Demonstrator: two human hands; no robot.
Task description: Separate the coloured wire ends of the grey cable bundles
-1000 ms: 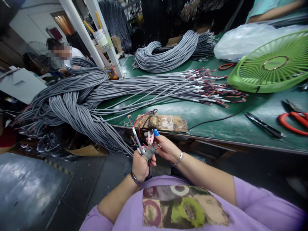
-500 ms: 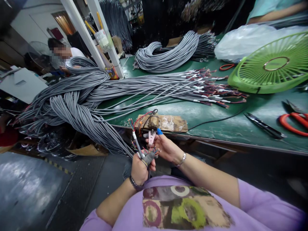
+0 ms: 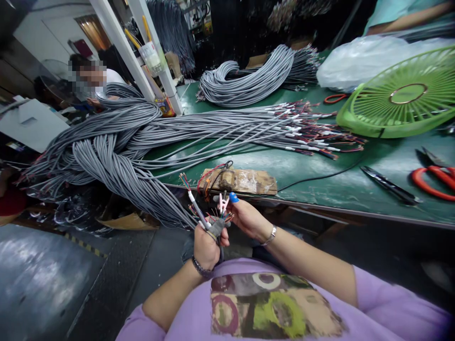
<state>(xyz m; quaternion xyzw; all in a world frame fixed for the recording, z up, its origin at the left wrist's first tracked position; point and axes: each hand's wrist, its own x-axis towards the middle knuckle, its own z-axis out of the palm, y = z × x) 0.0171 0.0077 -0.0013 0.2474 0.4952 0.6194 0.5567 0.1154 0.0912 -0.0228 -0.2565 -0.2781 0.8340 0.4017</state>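
Observation:
My left hand (image 3: 208, 244), with grey covering on a finger or thumb, is closed around grey cables (image 3: 198, 208) whose ends fan out into thin coloured wires. Just right of it, my right hand (image 3: 245, 217), a blue cover on one fingertip, is at a small pink clip (image 3: 222, 203) by the wire ends; its fingers are bent and partly hidden. Beyond the hands, a wooden block (image 3: 252, 182) with a brownish lump and red and black leads sits at the table's front edge.
Long grey cables (image 3: 192, 124) lie across the green table (image 3: 313, 189), with a coiled bundle (image 3: 249, 85) behind. A green fan (image 3: 405, 94), black-handled cutters (image 3: 391, 185) and red-handled scissors (image 3: 435, 177) are at the right. A person (image 3: 92, 78) is at the far left.
The cable ends in my left hand have tipped left and slightly up. The pink clip's legs now appear spread in a V, and my right hand has shifted slightly left.

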